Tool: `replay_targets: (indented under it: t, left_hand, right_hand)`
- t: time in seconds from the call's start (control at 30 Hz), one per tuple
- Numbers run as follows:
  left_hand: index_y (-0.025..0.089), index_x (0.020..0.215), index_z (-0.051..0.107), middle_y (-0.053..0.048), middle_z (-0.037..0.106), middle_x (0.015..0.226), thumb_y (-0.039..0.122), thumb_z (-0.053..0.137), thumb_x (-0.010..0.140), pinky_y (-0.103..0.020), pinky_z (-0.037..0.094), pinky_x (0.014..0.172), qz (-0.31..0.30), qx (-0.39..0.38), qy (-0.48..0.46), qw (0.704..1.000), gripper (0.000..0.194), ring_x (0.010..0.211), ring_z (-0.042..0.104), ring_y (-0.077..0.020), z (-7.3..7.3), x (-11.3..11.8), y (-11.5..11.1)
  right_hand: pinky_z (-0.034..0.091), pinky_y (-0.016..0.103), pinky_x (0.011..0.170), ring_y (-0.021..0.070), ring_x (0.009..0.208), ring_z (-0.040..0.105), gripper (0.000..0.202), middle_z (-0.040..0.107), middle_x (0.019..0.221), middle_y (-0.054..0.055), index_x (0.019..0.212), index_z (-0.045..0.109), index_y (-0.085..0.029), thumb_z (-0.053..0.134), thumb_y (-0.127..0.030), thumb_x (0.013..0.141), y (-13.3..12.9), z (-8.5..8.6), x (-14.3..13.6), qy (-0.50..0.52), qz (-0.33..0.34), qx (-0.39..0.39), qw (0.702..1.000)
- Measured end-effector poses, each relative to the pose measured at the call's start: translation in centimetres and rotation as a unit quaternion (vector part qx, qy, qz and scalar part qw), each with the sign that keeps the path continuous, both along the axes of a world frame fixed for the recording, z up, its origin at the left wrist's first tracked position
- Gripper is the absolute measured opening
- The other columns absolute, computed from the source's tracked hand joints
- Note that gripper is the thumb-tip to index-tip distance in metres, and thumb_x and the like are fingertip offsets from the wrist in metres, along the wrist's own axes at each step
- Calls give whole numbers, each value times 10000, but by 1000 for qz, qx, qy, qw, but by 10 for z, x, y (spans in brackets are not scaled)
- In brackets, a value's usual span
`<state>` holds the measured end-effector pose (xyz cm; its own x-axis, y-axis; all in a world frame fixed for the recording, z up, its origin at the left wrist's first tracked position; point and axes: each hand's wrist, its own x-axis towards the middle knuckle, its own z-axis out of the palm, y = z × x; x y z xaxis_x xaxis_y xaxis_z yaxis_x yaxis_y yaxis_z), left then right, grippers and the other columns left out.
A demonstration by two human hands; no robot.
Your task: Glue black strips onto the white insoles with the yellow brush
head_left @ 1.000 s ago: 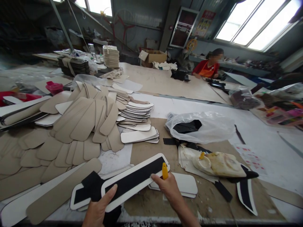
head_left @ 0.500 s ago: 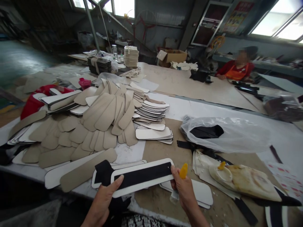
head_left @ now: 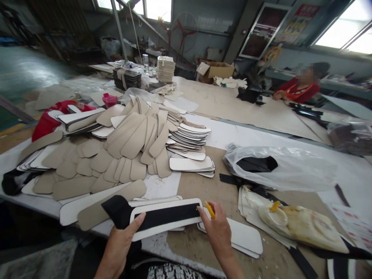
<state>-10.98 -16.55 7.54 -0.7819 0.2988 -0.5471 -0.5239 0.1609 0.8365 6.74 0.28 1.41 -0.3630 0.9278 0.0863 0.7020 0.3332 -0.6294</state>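
**White-bordered panel point(head_left: 166, 227) held beside the near edge of the table point(head_left: 158, 186)**

From my head view, the table's near edge slants down from the left and passes under the left wrist. Past the table I see one person point(head_left: 308, 91) in red at a second, beige-topped surface point(head_left: 215, 99). A heap of beige panels point(head_left: 130, 135), too overlapped to count, fills the left; brown sheet point(head_left: 188, 248) shows between the right hand point(head_left: 217, 230) and the near edge, giving me some open room there.

Right of the heap lie one clear plastic bag point(head_left: 293, 170) and one stained container point(head_left: 310, 224). Two stacked white panels point(head_left: 247, 236) sit just beside the right hand.

The one panel I hold lies lengthwise between both hands, with one black strip point(head_left: 171, 215) along its face. My left hand point(head_left: 119, 242) reaches up from below, its thumb on the panel's left end and its other fingers hidden underneath, clamped on it. My right hand bends inward, thumb tip at the panel's right end, its fingers closed around a yellow stick point(head_left: 209, 209). A second yellow piece point(head_left: 274, 206) stands at the container's opening.
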Motion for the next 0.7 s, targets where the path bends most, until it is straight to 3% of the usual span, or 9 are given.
replay_targets:
  t: [0.07,0.13,0.27,0.37,0.43,0.57,0.7]
  left_hand:
    - [192,1085,564,-31,658,1025,298,706,610,-366,385,972,-3,0,-8,1000,507,1014,566,-223,0,6,3]
    - [195,1090,559,-30,657,1030,288,698,622,-365,390,967,1,8,-20,1000,497,1019,564,-221,2,9,7]
    - [180,1100,553,-41,666,1011,227,684,640,-332,405,952,2,51,-89,995,481,1038,554,-212,4,9,10]
    - [160,1113,548,-52,673,990,212,693,626,-317,449,903,1,69,-152,986,511,997,579,-221,3,6,8]
    - [170,1143,528,-44,674,990,222,701,619,-308,445,907,9,63,-147,987,554,992,581,-217,2,5,6]
    - [213,1150,524,-17,678,981,224,706,617,-316,429,926,21,34,-109,993,564,996,579,-216,-1,4,5]
    - [192,1108,555,-19,697,903,222,705,617,-316,454,894,10,22,-121,992,515,932,611,-213,2,2,7]
  right_hand:
    - [421,324,710,219,793,531,433,554,855,91,980,530,-174,490,-539,750,-4,2,1,-47,18,103,993]
    - [425,319,696,225,808,525,459,543,869,98,1009,507,-174,489,-552,749,-11,2,-1,-87,49,142,985]
    - [425,322,714,228,838,513,392,535,874,95,1008,487,-175,487,-493,780,-18,-8,-7,-139,96,159,973]
    - [423,318,711,216,822,517,225,534,860,82,954,494,-181,446,-362,829,-10,-18,-1,-150,68,154,974]
    - [424,317,697,213,812,521,164,538,854,76,913,498,-187,411,-304,838,-2,-20,6,-138,45,142,979]
    - [421,301,673,191,775,542,188,570,839,58,894,501,-206,367,-328,845,11,-8,14,-43,38,50,997]
    - [385,263,516,160,544,511,284,546,588,-4,713,513,-215,430,-475,791,11,4,9,34,29,-162,986]
